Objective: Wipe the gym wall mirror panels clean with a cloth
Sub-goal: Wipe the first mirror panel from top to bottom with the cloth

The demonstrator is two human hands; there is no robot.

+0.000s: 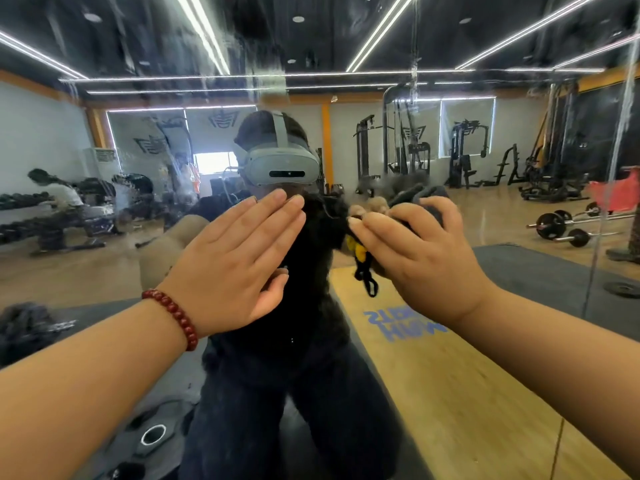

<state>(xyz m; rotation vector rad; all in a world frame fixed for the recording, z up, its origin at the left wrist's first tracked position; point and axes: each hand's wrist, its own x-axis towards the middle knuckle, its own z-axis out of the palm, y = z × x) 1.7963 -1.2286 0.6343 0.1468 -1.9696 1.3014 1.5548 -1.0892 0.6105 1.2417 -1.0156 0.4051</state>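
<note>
The wall mirror panel (145, 57) fills the view, streaked with wet smears across its upper part. My left hand (239, 258), with a red bead bracelet at the wrist, lies flat with straight fingers against the glass at the centre. Just to its right my right hand (415, 251) grips a bunched dark grey cloth (429, 199) and holds it against the mirror. A black and yellow cord (363, 268) hangs below that hand. The reflection shows a person wearing a headset.
A vertical seam (609, 174) between mirror panels runs at the far right. The glass reflects gym machines, barbells on a wooden floor, dark mats, and another person bent over at the far left.
</note>
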